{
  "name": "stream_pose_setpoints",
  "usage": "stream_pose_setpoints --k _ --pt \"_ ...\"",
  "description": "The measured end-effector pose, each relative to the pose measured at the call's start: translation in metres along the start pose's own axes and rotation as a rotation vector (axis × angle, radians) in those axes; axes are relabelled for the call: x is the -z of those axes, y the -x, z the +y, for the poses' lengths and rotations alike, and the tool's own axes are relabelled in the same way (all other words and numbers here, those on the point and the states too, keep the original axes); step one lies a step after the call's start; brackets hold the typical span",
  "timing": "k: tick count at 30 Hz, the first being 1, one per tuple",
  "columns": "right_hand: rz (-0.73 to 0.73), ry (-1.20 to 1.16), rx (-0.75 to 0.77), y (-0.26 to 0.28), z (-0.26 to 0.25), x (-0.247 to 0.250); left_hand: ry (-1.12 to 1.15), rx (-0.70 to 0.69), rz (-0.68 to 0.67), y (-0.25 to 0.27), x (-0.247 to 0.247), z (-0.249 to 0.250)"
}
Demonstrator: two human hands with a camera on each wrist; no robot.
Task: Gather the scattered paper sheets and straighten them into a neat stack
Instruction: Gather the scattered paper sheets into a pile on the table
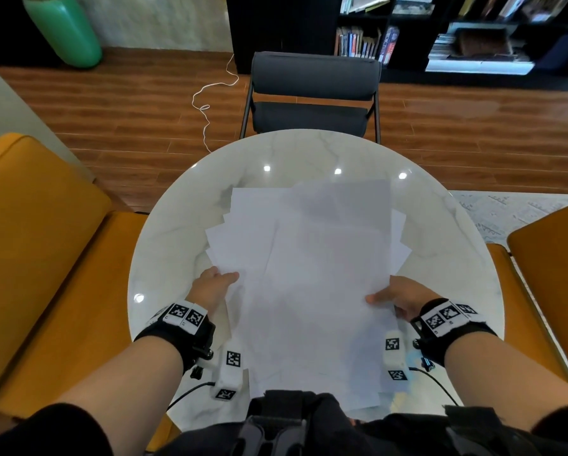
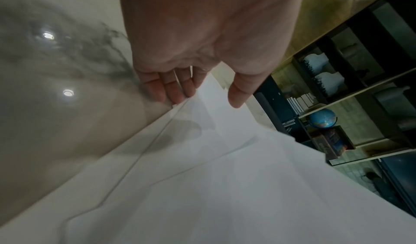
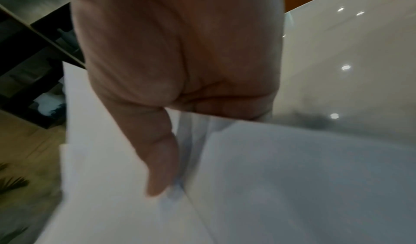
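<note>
Both hands' fingers [image 2: 173, 91] pinching thin white paper sheets [image 1: 309, 274], glossy round marble table [image 1: 164, 258]

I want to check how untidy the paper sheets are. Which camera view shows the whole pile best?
The head view: it shows the paper sheets fanned across the table, corners out at both sides, between the left hand and right hand. The left wrist view shows only a few overlapping edges by the fingers; the right wrist view is blurred.

The paper sheets [image 1: 312, 258] lie overlapped on the table [image 1: 164, 258] before me, my left hand [image 1: 214, 284] and right hand [image 1: 404, 296] at their sides; a chair [image 1: 312, 93] stands behind.
</note>
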State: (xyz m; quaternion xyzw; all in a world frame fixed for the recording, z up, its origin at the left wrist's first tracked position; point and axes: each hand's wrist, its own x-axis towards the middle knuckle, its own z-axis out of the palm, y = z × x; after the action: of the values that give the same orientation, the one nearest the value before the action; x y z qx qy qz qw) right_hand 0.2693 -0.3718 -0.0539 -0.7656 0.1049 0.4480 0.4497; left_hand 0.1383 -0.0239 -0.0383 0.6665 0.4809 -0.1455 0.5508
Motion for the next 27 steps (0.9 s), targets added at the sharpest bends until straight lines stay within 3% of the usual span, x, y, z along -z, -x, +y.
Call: stream_pose_setpoints --k 2,6,10,15,19,24,27 --pt "-0.063 -0.057 0.059 0.009 -0.017 -0.016 -0.008 -0.023 -0.026 0.003 -0.002 0.003" --pt "0.02 -0.096 0.183 0.009 -0.028 -0.038 0.012 -0.048 -0.048 -0.001 -0.006 0.005" --pt "0.083 -0.093 0.186 0.008 -0.027 -0.035 0.069 -0.055 -0.052 -0.005 -0.005 0.004" --pt "-0.011 -0.14 0.186 0.005 -0.028 -0.046 0.116 -0.049 -0.158 0.004 -0.014 0.007" --pt "0.041 -0.174 0.177 0.001 -0.026 -0.055 0.076 -0.082 -0.206 0.008 -0.016 0.007" --pt "0.003 -0.306 0.211 0.013 -0.025 -0.044 0.105 -0.146 -0.019 0.007 -0.013 0.002" --pt "-0.047 -0.424 0.216 0.023 -0.031 -0.039 0.155 -0.169 -0.081 0.01 -0.011 0.002"
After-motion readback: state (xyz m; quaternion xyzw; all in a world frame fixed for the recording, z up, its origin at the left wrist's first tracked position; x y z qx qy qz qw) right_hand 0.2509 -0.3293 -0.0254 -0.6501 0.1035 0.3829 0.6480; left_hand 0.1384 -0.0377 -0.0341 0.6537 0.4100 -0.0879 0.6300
